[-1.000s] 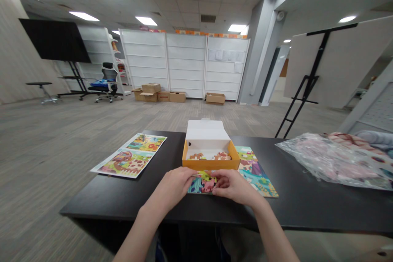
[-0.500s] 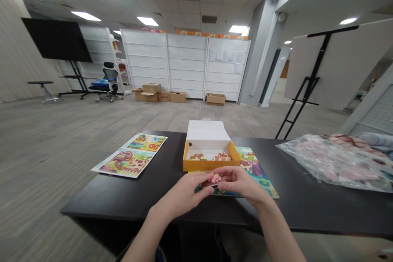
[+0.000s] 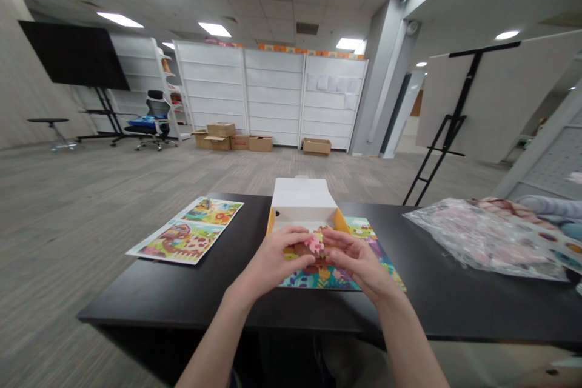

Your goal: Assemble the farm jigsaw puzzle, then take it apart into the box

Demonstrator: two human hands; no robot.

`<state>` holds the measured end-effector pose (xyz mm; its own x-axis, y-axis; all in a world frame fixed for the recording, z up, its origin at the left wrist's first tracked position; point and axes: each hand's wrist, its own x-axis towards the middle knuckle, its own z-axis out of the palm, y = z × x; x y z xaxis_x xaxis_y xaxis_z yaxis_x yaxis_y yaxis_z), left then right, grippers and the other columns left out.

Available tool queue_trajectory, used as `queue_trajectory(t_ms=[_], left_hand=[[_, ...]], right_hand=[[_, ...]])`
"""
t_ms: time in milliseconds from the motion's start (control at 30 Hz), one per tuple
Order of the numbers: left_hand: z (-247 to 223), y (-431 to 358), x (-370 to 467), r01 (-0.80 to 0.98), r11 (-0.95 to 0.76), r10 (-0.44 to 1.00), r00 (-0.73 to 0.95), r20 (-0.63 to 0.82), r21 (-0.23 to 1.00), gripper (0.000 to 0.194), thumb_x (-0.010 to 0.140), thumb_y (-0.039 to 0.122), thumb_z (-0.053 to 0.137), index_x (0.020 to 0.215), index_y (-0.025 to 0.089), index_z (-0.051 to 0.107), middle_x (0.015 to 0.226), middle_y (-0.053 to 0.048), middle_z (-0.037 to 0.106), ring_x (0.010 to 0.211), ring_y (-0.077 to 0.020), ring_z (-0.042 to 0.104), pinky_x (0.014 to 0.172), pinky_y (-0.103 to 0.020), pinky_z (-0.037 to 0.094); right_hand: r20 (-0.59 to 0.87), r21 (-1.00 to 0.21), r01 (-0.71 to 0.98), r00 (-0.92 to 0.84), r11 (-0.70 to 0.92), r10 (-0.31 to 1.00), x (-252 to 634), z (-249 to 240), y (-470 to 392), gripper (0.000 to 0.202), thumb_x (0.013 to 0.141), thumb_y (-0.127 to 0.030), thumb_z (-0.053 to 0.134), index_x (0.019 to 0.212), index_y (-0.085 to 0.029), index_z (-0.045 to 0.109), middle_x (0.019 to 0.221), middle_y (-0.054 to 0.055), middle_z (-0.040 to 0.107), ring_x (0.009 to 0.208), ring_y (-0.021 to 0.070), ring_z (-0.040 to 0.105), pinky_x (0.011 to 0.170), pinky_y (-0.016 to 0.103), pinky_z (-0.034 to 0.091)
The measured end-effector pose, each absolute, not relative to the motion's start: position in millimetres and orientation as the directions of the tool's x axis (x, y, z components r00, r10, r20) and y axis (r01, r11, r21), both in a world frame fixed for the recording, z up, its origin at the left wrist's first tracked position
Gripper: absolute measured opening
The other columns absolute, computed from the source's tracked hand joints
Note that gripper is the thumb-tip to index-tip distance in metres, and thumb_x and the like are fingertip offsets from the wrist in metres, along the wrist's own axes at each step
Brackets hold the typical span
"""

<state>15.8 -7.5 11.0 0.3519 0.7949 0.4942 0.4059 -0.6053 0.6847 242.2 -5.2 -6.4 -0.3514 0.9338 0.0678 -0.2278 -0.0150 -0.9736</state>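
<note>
1) The left hand (image 3: 275, 256) is half closed, fingers and thumb on the left side of a pink puzzle piece (image 3: 314, 245)
2) The right hand (image 3: 359, 259) curls in, fingertips at the piece's right edge, so it sits between both
3) The yellow box (image 3: 341, 222) stands just beyond the grip; an illustrated board (image 3: 324, 279) lies below it

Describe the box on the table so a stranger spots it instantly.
Find the black table in the foreground. Toward its far edge, partly hidden by the left hand and right hand, sits the box. Unlike the flat picture sheet to the left, it has yellow sides, a white interior and a white lid tipped open.
</note>
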Motion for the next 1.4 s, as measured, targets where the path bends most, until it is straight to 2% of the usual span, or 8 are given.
queue_trajectory(t_ms=[200, 433, 533, 633, 800, 967, 1267, 1400], left_hand=[[13, 28, -5, 0.63, -0.536, 0.794, 0.152, 0.588, 0.561, 0.025, 0.082, 0.026, 0.068, 0.105, 0.018, 0.073, 0.116, -0.008, 0.07, 0.106, -0.0231, 0.067, 0.097, -0.035, 0.052], [0, 56, -6, 0.789, -0.435, 0.83, 0.165, 0.533, 0.434, 0.025, 0.085, 0.037, 0.066, 0.102, 0.021, 0.073, 0.109, -0.007, 0.074, 0.103, -0.0248, 0.066, 0.096, -0.039, 0.05], [-7, 56, -6, 0.849, -0.384, 0.831, 0.147, 0.537, 0.362, 0.025, 0.085, 0.042, 0.067, 0.098, 0.023, 0.076, 0.115, -0.009, 0.073, 0.114, -0.0296, 0.062, 0.105, -0.047, 0.044], [-15, 50, -9, 0.814, -0.445, 0.812, 0.192, 0.551, 0.372, 0.028, 0.086, 0.047, 0.066, 0.099, 0.024, 0.077, 0.124, -0.009, 0.069, 0.121, -0.0298, 0.057, 0.108, -0.048, 0.042], [-26, 40, -10, 0.752, -0.51, 0.837, 0.319, 0.445, 0.419, 0.014, 0.083, 0.036, 0.069, 0.084, 0.022, 0.073, 0.109, -0.007, 0.073, 0.109, -0.0261, 0.062, 0.1, -0.042, 0.049], [-34, 41, -10, 0.784, -0.452, 0.846, 0.224, 0.484, 0.425, 0.011, 0.086, 0.029, 0.065, 0.081, 0.02, 0.066, 0.102, -0.007, 0.072, 0.102, -0.0255, 0.062, 0.094, -0.041, 0.051], [-46, 50, 1, 0.772, -0.528, 0.779, 0.273, 0.565, 0.354, 0.012, 0.088, 0.018, 0.061, 0.098, 0.019, 0.068, 0.112, -0.009, 0.07, 0.118, -0.0263, 0.057, 0.106, -0.045, 0.045], [-38, 42, 6, 0.843, -0.465, 0.782, 0.248, 0.572, 0.27, 0.019, 0.087, 0.018, 0.063, 0.105, 0.022, 0.068, 0.121, -0.009, 0.068, 0.126, -0.0306, 0.053, 0.11, -0.055, 0.037]], right_hand=[[0.161, -0.947, -0.272, 0.065, 0.173, 0.985, 277, -3, 0, 0.048, 0.069, -0.043, 0.086, 0.109, -0.021, 0.071, 0.103, 0.008, 0.075, 0.079, 0.0157, 0.068, 0.071, 0.028, 0.056], [0.19, -0.974, -0.025, 0.441, 0.223, 0.877, 331, -24, 17, 0.054, 0.063, -0.049, 0.083, 0.104, -0.018, 0.066, 0.085, 0.007, 0.073, 0.07, 0.0192, 0.065, 0.058, 0.03, 0.051], [0.271, -0.958, 0.202, 0.413, 0.203, 0.869, 340, -32, 18, 0.044, 0.069, -0.05, 0.074, 0.097, -0.018, 0.067, 0.081, 0.008, 0.073, 0.069, 0.0212, 0.066, 0.06, 0.032, 0.051], [0.346, -0.821, 0.542, 0.222, 0.179, 0.912, 334, -36, 15, 0.027, 0.077, -0.045, 0.063, 0.083, -0.019, 0.069, 0.073, 0.006, 0.072, 0.066, 0.0214, 0.065, 0.066, 0.034, 0.05], [0.192, -0.552, 0.822, -0.037, 0.139, 0.981, 309, -37, 7, 0.018, 0.081, -0.035, 0.062, 0.082, -0.02, 0.072, 0.079, 0.006, 0.073, 0.071, 0.0205, 0.064, 0.065, 0.029, 0.043], [0.151, -0.396, 0.913, -0.043, 0.1, 0.988, 294, -38, 5, 0.019, 0.081, -0.038, 0.067, 0.082, -0.019, 0.072, 0.084, 0.008, 0.07, 0.073, 0.0184, 0.061, 0.062, 0.026, 0.035], [0.156, -0.404, 0.909, -0.039, 0.1, 0.987, 294, -43, 9, 0.02, 0.084, -0.037, 0.061, 0.081, -0.018, 0.067, 0.082, 0.007, 0.068, 0.071, 0.0176, 0.057, 0.062, 0.027, 0.032], [0.151, -0.407, 0.909, -0.026, 0.086, 0.988, 294, -45, 10, 0.016, 0.082, -0.035, 0.063, 0.082, -0.019, 0.064, 0.084, 0.005, 0.068, 0.072, 0.0169, 0.058, 0.061, 0.026, 0.032]])
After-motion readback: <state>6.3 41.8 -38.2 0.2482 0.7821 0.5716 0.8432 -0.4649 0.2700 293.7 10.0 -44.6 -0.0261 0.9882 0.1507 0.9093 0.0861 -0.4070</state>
